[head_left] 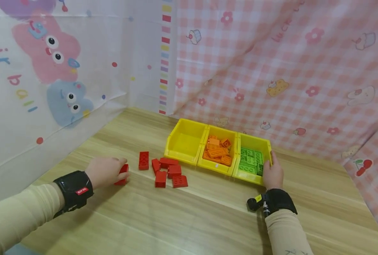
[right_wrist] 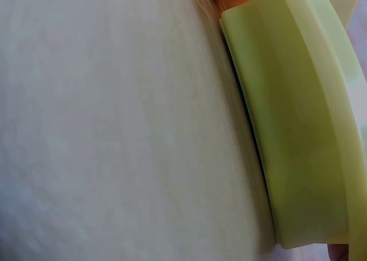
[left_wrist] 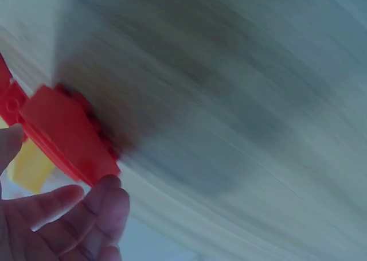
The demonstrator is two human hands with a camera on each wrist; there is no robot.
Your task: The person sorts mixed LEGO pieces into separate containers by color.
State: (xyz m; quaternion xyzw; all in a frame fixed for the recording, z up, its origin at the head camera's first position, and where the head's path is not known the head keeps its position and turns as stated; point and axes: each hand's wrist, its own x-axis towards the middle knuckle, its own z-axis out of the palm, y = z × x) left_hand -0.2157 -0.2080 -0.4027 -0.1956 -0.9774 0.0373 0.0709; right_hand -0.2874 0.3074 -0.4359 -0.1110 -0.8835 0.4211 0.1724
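At the left, my left hand (head_left: pixel 103 173) pinches a red toy building brick (left_wrist: pixel 69 137) between thumb and fingertips; its studs face away from the palm in the left wrist view. My right hand (head_left: pixel 273 174) grips the right side wall of the right-hand yellow bin (head_left: pixel 255 140), thumb at the rim. Green bricks (head_left: pixel 249 159) lie inside that bin. The right wrist view has the bin's outer wall (right_wrist: pixel 292 117) close up, with only a bit of a finger at the lower corner. Several loose red bricks (head_left: pixel 174 171) lie between my hands, below the bins.
Two more yellow bins adjoin the gripped one in a row: the middle bin (head_left: pixel 202 160) holds orange bricks (head_left: pixel 217 152), and the left bin (head_left: pixel 185 140) shows a bare floor. Patterned cloth (head_left: pixel 272 60) hangs behind the wood-grain table (head_left: pixel 189 219) and along its left side.
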